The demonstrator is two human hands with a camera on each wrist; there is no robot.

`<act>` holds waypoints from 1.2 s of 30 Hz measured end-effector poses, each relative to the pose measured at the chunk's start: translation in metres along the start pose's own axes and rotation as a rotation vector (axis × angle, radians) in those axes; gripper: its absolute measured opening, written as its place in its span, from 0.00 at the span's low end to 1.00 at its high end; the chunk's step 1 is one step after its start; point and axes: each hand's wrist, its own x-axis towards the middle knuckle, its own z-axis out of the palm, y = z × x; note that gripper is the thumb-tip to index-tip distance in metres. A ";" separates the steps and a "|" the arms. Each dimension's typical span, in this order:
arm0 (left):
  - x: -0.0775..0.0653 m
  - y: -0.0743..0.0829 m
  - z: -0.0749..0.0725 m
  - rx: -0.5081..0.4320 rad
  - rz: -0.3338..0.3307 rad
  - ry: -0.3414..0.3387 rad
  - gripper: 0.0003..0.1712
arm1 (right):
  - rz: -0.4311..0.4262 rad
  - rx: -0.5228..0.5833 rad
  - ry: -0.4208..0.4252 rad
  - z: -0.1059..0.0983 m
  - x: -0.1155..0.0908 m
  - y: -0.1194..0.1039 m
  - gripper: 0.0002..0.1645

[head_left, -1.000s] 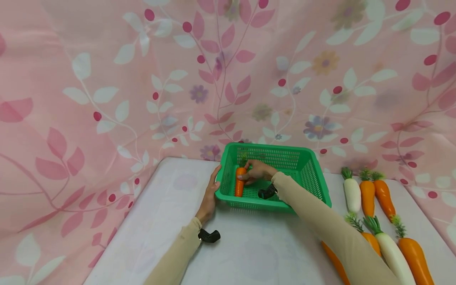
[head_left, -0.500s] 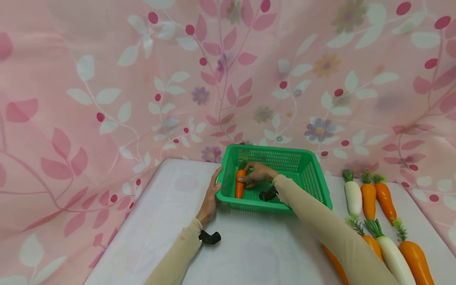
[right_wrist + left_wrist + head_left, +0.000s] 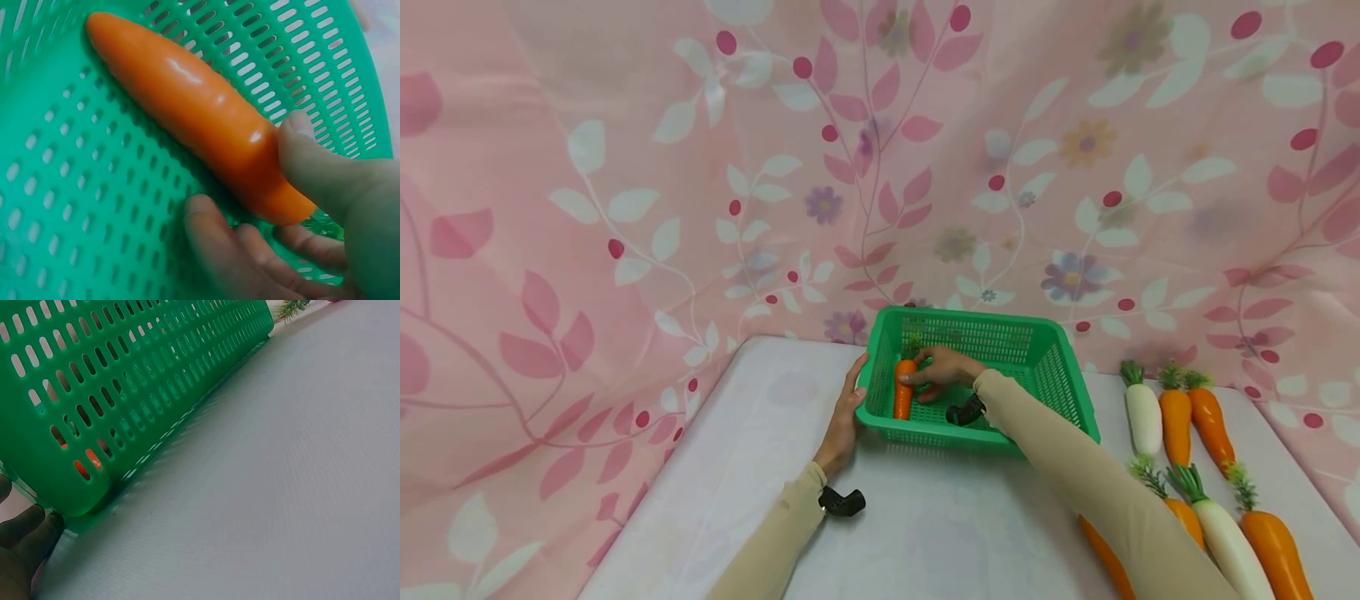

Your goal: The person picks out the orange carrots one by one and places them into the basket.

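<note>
The carrot (image 3: 902, 402) is lying at the left end of the green basket (image 3: 1052, 367), tip pointing toward the person; the nearer right hand (image 3: 951, 367) is touching it by thumb, grip uncertain; the left hand (image 3: 841, 421) is steadying with straightened fingers

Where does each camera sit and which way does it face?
Head: worn on the head, facing forward and down at the green perforated plastic basket; left hand, right hand and beige sleeves show.
Left wrist: on that wrist, facing the basket's outside; left fingers show.
Right wrist: on that wrist, facing into the basket at the glossy orange carrot; right thumb and fingers show.
Shared, head and right wrist: carrot inside the basket.
</note>
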 end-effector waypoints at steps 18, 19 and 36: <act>0.001 0.001 0.001 -0.004 0.005 0.009 0.35 | -0.093 -0.171 0.171 -0.064 -0.084 -0.003 0.36; 0.002 0.001 0.001 -0.002 0.006 0.009 0.35 | -0.099 -0.181 0.190 -0.069 -0.092 -0.002 0.35; -0.001 -0.002 0.000 -0.030 -0.007 -0.002 0.35 | -0.049 -0.254 0.427 -0.095 -0.219 0.054 0.31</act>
